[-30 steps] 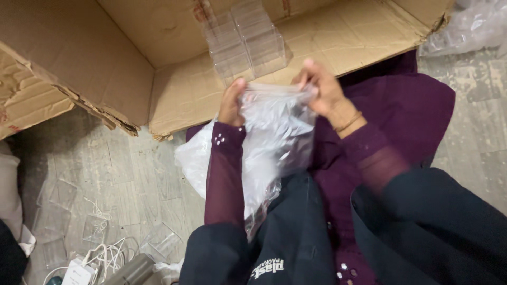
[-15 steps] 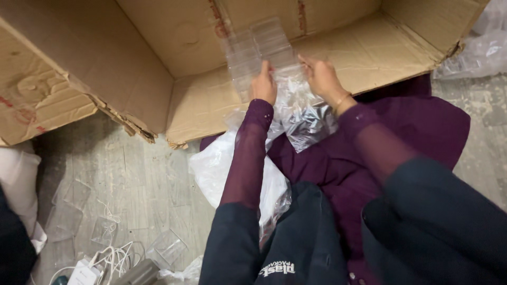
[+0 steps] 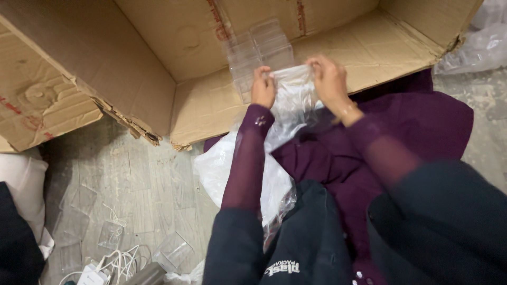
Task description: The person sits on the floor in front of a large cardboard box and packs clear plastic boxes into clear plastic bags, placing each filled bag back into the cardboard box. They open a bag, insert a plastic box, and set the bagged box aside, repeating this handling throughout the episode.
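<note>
Head view is showing both hands gripping a clear plastic bag [image 3: 296,92] by its top edge. The left hand [image 3: 262,87] is pinching the bag's left corner with its fingers closed on the film, and the right hand [image 3: 330,82] is pinching the right corner the same way. The bag is hanging between them, over the flap of a large open cardboard box [image 3: 222,100] lying on the floor. Clear plastic trays [image 3: 259,50] are sitting in the box just beyond the hands. Purple fabric [image 3: 422,121] is spreading under the arms, with a white plastic sheet [image 3: 222,169] lying beside it on the grey floor [image 3: 137,179]. White cables [image 3: 119,261] are lying near the lower left edge.
</note>
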